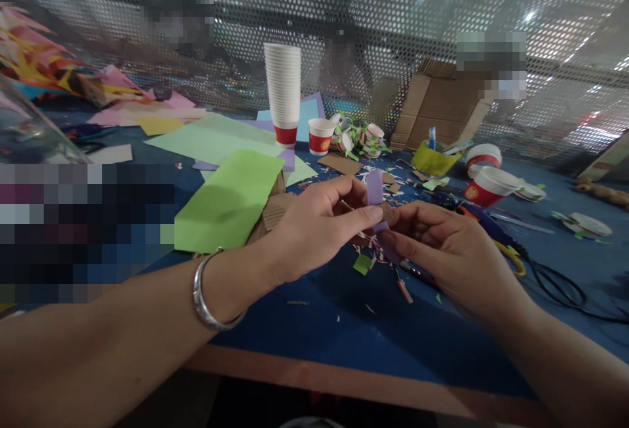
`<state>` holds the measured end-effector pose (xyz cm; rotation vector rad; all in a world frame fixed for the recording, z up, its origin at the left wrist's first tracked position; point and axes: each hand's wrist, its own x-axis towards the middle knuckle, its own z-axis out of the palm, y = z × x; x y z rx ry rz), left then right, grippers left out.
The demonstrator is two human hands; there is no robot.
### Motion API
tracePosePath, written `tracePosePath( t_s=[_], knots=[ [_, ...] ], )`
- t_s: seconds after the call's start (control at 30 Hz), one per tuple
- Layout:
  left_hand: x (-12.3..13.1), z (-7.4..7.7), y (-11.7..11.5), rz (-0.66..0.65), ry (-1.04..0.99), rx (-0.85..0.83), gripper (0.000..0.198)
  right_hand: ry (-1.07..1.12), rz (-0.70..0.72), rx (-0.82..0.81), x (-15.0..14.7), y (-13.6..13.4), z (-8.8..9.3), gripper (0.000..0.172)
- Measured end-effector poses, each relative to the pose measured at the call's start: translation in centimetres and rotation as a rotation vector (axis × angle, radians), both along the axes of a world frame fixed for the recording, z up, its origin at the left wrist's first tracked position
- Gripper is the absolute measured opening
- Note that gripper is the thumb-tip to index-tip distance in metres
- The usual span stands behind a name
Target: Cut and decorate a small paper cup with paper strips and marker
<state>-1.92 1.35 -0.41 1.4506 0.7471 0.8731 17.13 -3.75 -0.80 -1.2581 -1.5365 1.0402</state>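
My left hand (314, 225) and my right hand (442, 251) meet above the blue table top (344, 330). Between their fingertips they pinch a small purple paper strip (375, 189), folded into an upright loop. A silver bangle (206, 297) circles my left wrist. Both hands have the fingers closed on the strip. Small paper scraps (363, 264) lie on the table just below the hands.
Green paper sheet (230, 198) lies left of the hands over brown cardboard. A tall stack of white cups (284, 90) and a red-and-white cup (320, 136) stand behind. More cups (491, 185), a cardboard box (442, 107), scissors and cables sit right. A perforated metal screen backs the table.
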Motion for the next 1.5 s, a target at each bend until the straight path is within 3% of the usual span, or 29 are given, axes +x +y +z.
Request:
tracePosePath(
  t_s=[0.27, 0.93, 1.13, 1.37, 1.5],
  knots=[
    [-0.55, -0.45, 0.51, -0.031, 0.134, 0.178, 0.024, -0.07, -0.006, 0.013, -0.23, 0.0, 0.34, 0.028],
    [-0.6, -0.18, 0.49, -0.096, 0.17, 0.122, 0.02, -0.119, 0.035, 0.021, 0.04, -0.13, 0.26, 0.028],
    [-0.58, -0.45, 0.63, -0.135, 0.124, 0.082, 0.021, -0.168, 0.026, 0.03, 0.22, -0.31, 0.21, 0.028],
    [-0.21, -0.1, 0.47, -0.106, -0.098, -0.121, 0.016, -0.19, -0.008, 0.092, 0.23, -0.44, 0.57, 0.02],
    [-0.56, 0.05, 0.7, -0.135, -0.107, -0.03, 0.012, -0.178, -0.081, 0.123, 0.59, -0.5, 0.39, 0.025]
  ],
)
